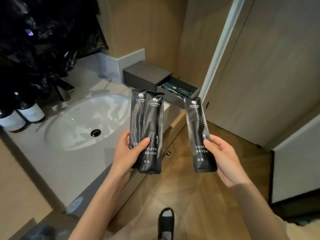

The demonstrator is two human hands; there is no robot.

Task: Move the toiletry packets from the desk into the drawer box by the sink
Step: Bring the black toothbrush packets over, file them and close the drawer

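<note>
The carrying step looks nearly done: the left hand [129, 151] grips two black toothbrush packets [147, 129], overlapped and upright, while the right hand [223, 156] pinches a third packet [200, 134], all held in the air above the sink [83, 122] and short of the drawer box [149, 76]. Its drawer [180, 93] stands pulled open with packets already inside, so the next move probably calls for reaching forward and laying these in flat. Each reads "TOOTH BRUSH" and 牙具 below a round logo; the small characters are too blurred to read.
</note>
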